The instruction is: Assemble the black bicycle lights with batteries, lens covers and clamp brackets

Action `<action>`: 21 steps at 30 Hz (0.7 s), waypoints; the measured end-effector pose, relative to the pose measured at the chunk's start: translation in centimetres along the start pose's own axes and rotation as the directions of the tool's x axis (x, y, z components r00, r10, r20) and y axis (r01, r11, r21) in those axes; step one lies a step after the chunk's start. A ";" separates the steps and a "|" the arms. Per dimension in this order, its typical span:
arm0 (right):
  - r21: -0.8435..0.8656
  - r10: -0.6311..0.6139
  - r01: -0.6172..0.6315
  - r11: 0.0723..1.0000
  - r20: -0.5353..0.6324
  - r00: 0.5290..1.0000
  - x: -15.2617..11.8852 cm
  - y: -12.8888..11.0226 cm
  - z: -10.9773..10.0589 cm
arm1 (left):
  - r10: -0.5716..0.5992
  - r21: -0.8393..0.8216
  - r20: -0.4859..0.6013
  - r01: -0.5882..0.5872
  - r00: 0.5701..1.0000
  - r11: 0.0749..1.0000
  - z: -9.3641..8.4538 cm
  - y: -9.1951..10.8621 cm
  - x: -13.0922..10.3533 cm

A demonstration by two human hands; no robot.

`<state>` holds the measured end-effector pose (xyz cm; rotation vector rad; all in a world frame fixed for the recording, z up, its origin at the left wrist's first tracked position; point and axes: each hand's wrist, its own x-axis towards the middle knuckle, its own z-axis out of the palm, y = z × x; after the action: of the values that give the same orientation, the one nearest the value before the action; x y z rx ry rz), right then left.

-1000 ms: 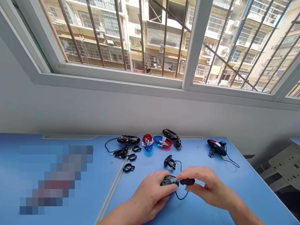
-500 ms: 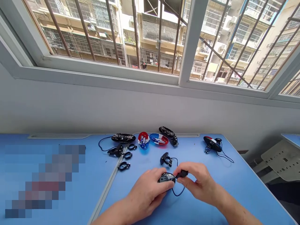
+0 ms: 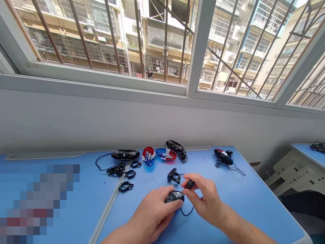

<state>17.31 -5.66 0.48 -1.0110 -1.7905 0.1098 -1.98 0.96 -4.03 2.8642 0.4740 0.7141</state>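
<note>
Head view shows a blue table [image 3: 254, 210], with the left hand [image 3: 154, 210] and right hand [image 3: 207, 200] close together above its nearer part. Under the left one's fingers sits a black oval device [image 3: 175, 196], firmly gripped. Beyond lie a red-and-blue cover [image 3: 166, 154], then a smaller black bracket [image 3: 174, 175]. Thumb and fingers of the right pinch a short black handle [image 3: 189, 184], just beside the device. Black rings [image 3: 126, 186] lie farther left.
</note>
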 end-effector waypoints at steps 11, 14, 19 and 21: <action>0.046 -0.169 0.163 0.986 0.212 0.963 0.8 0.2 -2.5 | 0.019 -0.044 0.055 -0.017 0.998 0.999 0.0 -0.7 -0.3; 0.104 -0.120 0.097 0.990 0.245 0.962 0.9 0.4 -3.2 | 0.008 -0.034 0.065 -0.006 0.998 0.999 -0.1 -0.6 -0.3; 0.110 -0.082 0.059 0.992 0.219 0.972 0.7 0.7 -3.1 | 0.009 -0.020 0.104 -0.007 0.995 1.000 -0.2 -0.4 -0.2; 0.089 -0.092 0.075 0.993 0.208 0.974 0.7 0.6 -2.9 | 0.005 -0.037 0.106 -0.001 0.994 0.999 -0.2 -0.4 -0.2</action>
<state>19.93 -5.90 2.06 -0.8910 -2.0029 0.2435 -2.36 1.24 -4.03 2.8506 0.4373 0.5607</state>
